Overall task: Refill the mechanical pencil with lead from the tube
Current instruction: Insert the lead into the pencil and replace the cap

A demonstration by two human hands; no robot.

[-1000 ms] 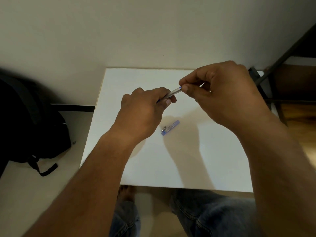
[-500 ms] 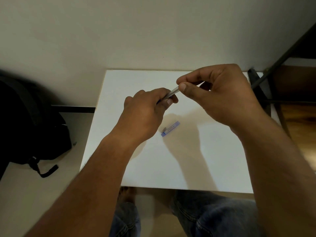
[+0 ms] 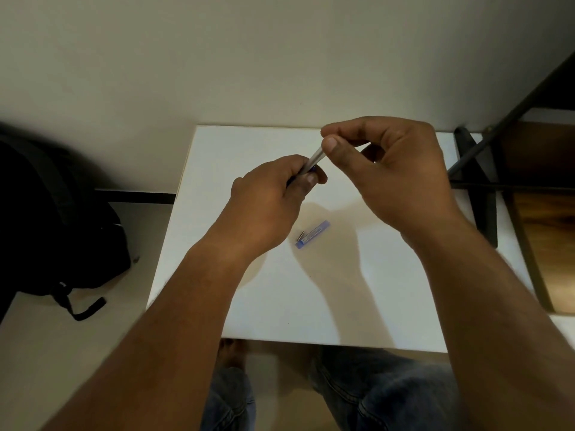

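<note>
The mechanical pencil [image 3: 315,160] has a smooth, silvery barrel with a faint sheen (metal or metallised plastic, hard to tell), while the lead tube [image 3: 313,234] looks like glossy blue plastic. The table [image 3: 249,157] top is a smooth, matt white board with a pale raw edge. The backpack [image 3: 59,219] is dull black cloth, the trousers [image 3: 382,390] worn blue denim, and the wall [image 3: 217,57] matt painted plaster.

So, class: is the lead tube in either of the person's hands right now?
No: the lead tube lies on the white table, while the left hand and right hand both hold the mechanical pencil.
</note>
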